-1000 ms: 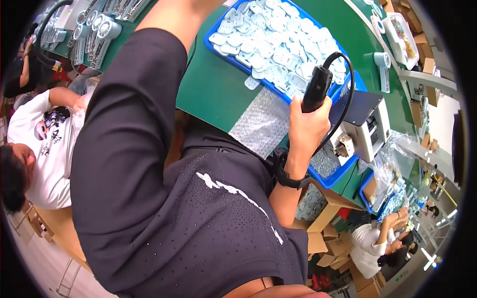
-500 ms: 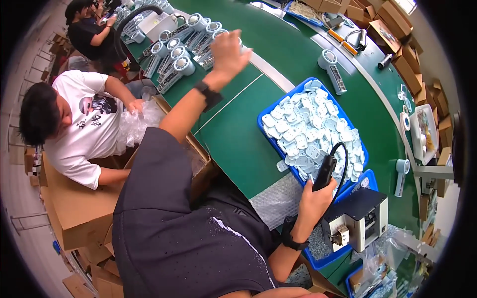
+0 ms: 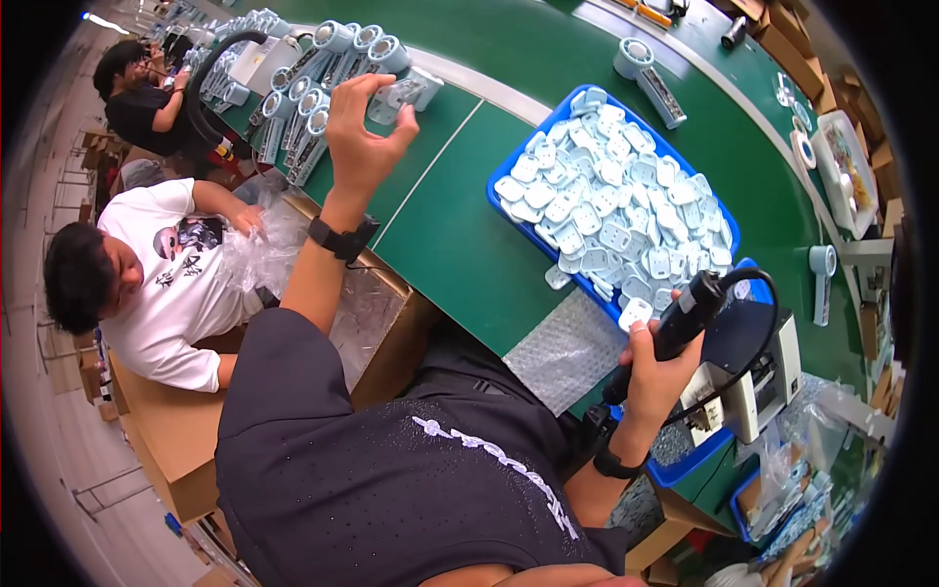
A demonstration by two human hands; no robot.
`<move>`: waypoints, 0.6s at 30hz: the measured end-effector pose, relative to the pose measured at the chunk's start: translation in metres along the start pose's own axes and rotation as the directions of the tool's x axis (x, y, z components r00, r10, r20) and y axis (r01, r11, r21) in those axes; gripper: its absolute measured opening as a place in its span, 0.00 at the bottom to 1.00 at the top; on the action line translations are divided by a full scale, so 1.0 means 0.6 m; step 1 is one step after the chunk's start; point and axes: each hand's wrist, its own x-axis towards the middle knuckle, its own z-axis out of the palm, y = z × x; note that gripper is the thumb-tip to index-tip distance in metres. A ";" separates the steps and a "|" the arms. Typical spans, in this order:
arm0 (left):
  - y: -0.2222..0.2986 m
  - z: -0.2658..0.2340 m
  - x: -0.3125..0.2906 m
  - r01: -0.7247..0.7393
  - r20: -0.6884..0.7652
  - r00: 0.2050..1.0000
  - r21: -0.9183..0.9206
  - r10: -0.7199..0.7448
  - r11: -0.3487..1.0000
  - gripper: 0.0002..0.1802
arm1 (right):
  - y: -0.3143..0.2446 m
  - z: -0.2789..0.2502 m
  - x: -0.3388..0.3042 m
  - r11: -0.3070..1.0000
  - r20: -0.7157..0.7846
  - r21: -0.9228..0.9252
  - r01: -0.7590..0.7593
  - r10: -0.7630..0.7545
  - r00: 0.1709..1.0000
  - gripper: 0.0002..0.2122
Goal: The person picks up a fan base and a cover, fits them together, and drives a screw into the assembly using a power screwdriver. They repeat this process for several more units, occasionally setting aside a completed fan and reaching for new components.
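My left hand (image 3: 360,137) reaches far out over the green table (image 3: 460,245) and grips a pale blue handheld device (image 3: 403,94) at the end of a row of the same devices (image 3: 313,88). A black watch sits on that wrist. My right hand (image 3: 657,364) is closed around a black powered screwdriver (image 3: 675,328) with a black cable, held upright next to a blue tray (image 3: 509,210) heaped with several pale blue plastic covers (image 3: 626,210). One small pale cover (image 3: 636,313) sits at the fingertips of that hand.
A sheet of bubble wrap (image 3: 567,347) lies at the table edge. A grey box-shaped machine (image 3: 758,382) stands right of the tray. A person in a white shirt (image 3: 166,284) sits at the left by an open cardboard box (image 3: 381,313); another person in black (image 3: 147,98) works farther back.
My left arm has stretched farther to the row of devices and closed on one. The view has swung so the tray now sits right of centre. My right hand keeps the screwdriver.
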 end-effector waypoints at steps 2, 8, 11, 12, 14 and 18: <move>0.032 0.005 0.003 -0.047 -0.066 0.997 -0.108 0.040 0.993 0.21 | -0.009 -0.007 -0.011 0.993 0.034 0.122 0.007 -0.012 0.999 0.27; 0.003 0.041 0.021 0.012 -0.073 0.997 -0.102 -0.019 0.995 0.20 | -0.002 -0.015 -0.024 0.986 0.074 0.166 -0.004 -0.008 0.997 0.29; -0.018 0.039 0.035 0.051 -0.112 0.992 -0.085 -0.060 0.995 0.19 | 0.007 -0.020 -0.031 0.982 0.072 0.182 -0.048 0.036 0.997 0.29; -0.024 0.041 0.039 0.044 -0.124 0.991 -0.098 -0.056 0.994 0.19 | 0.011 -0.020 -0.033 0.982 0.069 0.183 -0.054 0.042 0.997 0.29; -0.039 0.047 0.043 0.035 -0.148 0.988 -0.118 -0.052 0.992 0.19 | 0.019 -0.021 -0.035 0.981 0.056 0.184 -0.065 0.056 0.997 0.29; -0.112 0.089 0.007 0.209 -0.016 0.978 -0.032 -0.209 0.977 0.20 | 0.023 -0.014 -0.037 0.979 0.058 0.185 -0.085 0.075 0.995 0.29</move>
